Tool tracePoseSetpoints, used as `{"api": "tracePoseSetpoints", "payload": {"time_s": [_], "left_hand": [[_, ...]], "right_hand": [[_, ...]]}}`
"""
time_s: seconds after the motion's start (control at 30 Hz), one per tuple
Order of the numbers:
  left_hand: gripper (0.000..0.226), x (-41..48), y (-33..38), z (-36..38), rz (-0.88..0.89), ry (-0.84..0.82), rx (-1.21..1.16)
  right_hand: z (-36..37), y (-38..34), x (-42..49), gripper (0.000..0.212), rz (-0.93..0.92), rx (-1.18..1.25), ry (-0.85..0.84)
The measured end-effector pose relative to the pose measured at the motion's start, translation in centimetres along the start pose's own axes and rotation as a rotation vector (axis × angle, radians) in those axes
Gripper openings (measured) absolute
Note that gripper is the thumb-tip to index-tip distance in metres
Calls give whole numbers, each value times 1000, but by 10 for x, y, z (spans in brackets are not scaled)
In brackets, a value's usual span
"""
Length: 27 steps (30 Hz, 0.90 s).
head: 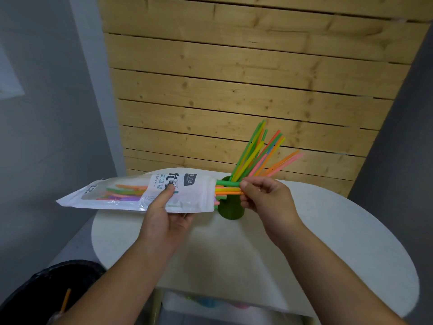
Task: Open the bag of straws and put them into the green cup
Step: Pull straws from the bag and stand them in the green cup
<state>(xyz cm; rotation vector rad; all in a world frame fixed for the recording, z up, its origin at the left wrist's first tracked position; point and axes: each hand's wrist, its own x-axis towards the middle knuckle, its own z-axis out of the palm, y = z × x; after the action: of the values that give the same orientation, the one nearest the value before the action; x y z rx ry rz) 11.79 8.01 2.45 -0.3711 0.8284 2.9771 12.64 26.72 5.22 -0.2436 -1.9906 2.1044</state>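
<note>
My left hand (164, 214) holds the white straw bag (131, 193) level above the round table, its open mouth pointing right. Several coloured straws (228, 190) poke out of that mouth, and my right hand (264, 198) pinches their ends. Directly behind and below the bag's mouth stands the green cup (230, 211), partly hidden by the bag and straws. Several straws (260, 156) stand in the cup and fan out up and to the right. More straws show through the bag's clear window at its left end.
The white round table (328, 242) carries the cup near its far edge. A wooden slat wall (234, 78) rises right behind it. A dark bin (46, 289) with one orange straw (65, 300) sits at lower left. Coloured items lie on a shelf (222, 306) below the table.
</note>
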Motion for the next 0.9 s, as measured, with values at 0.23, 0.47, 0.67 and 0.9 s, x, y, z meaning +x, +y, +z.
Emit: {"api": "tracePoseSetpoints", "payload": {"time_s": [0.23, 0.47, 0.67, 0.9], "left_hand": [[19, 1, -1, -1, -21, 13, -21], [19, 5, 3, -1, -12, 18, -38], [19, 5, 4, -1, -8, 3, -41], [18, 4, 1, -3, -2, -17, 6]], "right_hand": [[-7, 3, 3, 17, 176, 240, -16], [9, 12, -6, 59, 277, 405, -49], [25, 27, -13, 67, 323, 235, -139], [37, 18, -7, 29, 268, 434, 14]]}}
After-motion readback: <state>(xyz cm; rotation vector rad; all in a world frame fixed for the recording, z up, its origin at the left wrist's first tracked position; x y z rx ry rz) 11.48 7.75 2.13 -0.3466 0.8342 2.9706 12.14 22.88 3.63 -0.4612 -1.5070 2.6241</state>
